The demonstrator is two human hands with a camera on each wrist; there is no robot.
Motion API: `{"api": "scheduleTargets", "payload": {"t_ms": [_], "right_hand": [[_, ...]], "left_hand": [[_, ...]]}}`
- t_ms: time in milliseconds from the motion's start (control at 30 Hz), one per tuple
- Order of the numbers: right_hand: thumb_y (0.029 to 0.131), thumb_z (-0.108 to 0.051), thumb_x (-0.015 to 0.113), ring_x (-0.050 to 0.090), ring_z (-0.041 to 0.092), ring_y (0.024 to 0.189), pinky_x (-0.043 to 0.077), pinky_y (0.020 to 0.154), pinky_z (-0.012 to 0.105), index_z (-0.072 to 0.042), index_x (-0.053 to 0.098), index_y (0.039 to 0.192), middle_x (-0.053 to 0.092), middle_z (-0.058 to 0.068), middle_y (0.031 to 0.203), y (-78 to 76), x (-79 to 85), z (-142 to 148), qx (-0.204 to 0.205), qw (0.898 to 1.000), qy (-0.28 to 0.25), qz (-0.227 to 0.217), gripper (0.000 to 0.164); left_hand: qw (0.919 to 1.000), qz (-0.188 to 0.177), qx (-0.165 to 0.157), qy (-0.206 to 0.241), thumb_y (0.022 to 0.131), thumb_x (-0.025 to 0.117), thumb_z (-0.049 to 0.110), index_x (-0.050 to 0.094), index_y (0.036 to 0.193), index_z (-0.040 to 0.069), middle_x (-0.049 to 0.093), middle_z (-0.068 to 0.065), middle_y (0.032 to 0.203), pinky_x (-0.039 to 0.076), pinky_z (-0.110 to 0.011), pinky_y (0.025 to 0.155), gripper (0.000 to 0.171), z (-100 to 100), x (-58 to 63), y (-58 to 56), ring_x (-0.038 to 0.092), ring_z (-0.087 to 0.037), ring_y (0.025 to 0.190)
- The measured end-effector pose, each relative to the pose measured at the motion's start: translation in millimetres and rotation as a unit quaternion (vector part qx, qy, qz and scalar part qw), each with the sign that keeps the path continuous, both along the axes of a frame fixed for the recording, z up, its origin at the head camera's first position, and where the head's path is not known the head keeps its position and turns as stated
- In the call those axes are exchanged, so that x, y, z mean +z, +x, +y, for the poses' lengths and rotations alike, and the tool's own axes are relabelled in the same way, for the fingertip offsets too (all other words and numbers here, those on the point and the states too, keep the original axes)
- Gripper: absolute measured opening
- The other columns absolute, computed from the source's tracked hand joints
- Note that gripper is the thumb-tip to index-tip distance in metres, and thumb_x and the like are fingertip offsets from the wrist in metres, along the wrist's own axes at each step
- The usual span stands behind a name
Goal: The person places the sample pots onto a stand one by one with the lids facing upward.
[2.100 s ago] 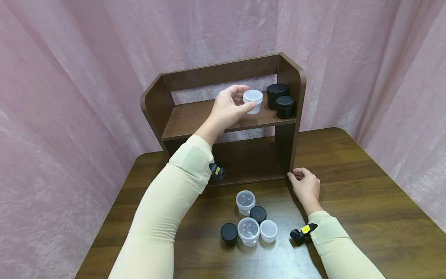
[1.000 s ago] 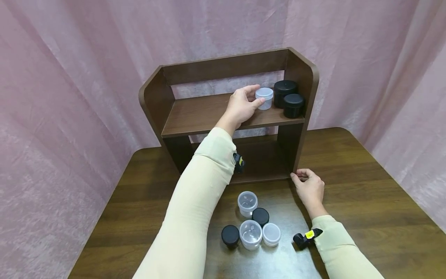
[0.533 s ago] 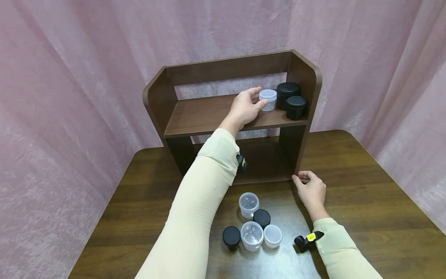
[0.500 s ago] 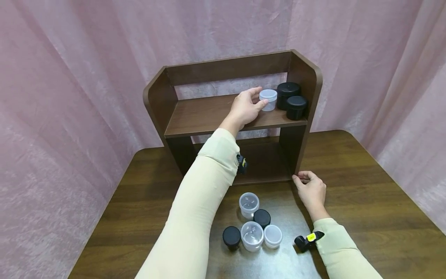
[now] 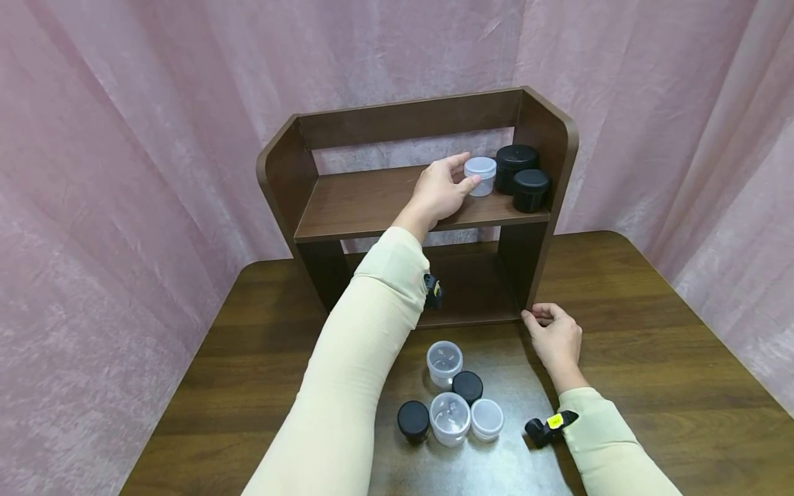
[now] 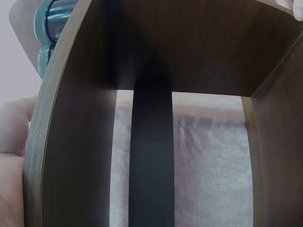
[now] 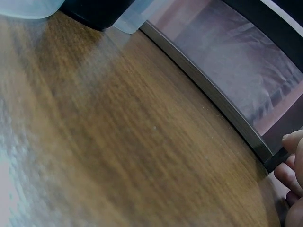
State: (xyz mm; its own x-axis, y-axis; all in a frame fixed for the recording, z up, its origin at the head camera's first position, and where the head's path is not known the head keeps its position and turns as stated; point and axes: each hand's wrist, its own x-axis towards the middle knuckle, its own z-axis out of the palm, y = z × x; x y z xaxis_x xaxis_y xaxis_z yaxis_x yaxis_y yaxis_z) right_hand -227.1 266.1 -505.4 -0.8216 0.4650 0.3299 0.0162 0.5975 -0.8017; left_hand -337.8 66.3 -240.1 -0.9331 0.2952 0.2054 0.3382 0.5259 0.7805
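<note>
In the head view my left hand (image 5: 439, 187) holds a small clear jar with a whitish lid (image 5: 480, 176) between thumb and fingers, at the upper board of a brown wooden shelf (image 5: 372, 200). Just right of that jar stand a larger black jar (image 5: 516, 165) and a smaller black jar (image 5: 531, 190). Part of the left hand (image 6: 12, 165) shows past the board's edge in the left wrist view. Down at the shelf's front right bottom corner, my right hand (image 5: 555, 341) pinches the side panel; its fingers (image 7: 293, 165) show around that corner in the right wrist view.
On the wooden table (image 5: 248, 386), in front of the shelf, several jars stand close together: clear ones (image 5: 449, 417) and black-lidded ones (image 5: 413, 420). A pink curtain (image 5: 155, 138) hangs behind. The shelf's raised side panels (image 5: 291, 172) flank the upper board.
My left hand has carried the clear jar rightward, closer to the black jars, and has since stayed nearly still. The right hand keeps its place at the shelf corner. The head view has shifted slightly.
</note>
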Motion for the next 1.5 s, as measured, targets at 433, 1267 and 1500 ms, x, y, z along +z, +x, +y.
{"api": "scheduleTargets", "payload": {"t_ms": [433,1267,1500], "right_hand": [[0.087,-0.030,0.071,0.068,0.024,0.082,0.043,0.069,0.032,-0.008,0.070,0.096,0.073,0.009,0.090,1.1,1.0,3,0.000,1.000,-0.006,-0.009,0.024],[0.086,-0.029,0.072,0.068,0.020,0.078,0.046,0.067,0.032,-0.010,0.070,0.095,0.073,0.005,0.086,-18.8,-11.8,2,0.014,1.000,0.009,0.010,0.021],[0.086,-0.028,0.072,0.068,0.023,0.079,0.046,0.070,0.035,-0.008,0.070,0.095,0.073,0.007,0.087,-22.5,-9.2,4,0.010,1.000,0.009,0.010,0.021]], "left_hand": [[0.9999,0.010,0.002,-0.005,0.092,0.065,0.032,0.041,0.147,0.022,0.054,0.007,0.138,0.039,-0.018,0.099,0.061,3,0.2,0.1,0.052,-0.002,0.119],[0.9917,0.074,0.024,0.102,0.089,0.070,0.023,0.054,0.136,0.012,0.062,0.001,0.128,0.047,-0.019,0.090,0.051,-15,-13.6,3.0,0.061,-0.007,0.109],[0.9723,0.123,-0.080,0.182,0.089,0.069,0.008,0.056,0.129,0.000,0.062,-0.014,0.125,0.047,-0.026,0.095,0.043,-32,-27.0,35.9,0.060,-0.021,0.114]]}}
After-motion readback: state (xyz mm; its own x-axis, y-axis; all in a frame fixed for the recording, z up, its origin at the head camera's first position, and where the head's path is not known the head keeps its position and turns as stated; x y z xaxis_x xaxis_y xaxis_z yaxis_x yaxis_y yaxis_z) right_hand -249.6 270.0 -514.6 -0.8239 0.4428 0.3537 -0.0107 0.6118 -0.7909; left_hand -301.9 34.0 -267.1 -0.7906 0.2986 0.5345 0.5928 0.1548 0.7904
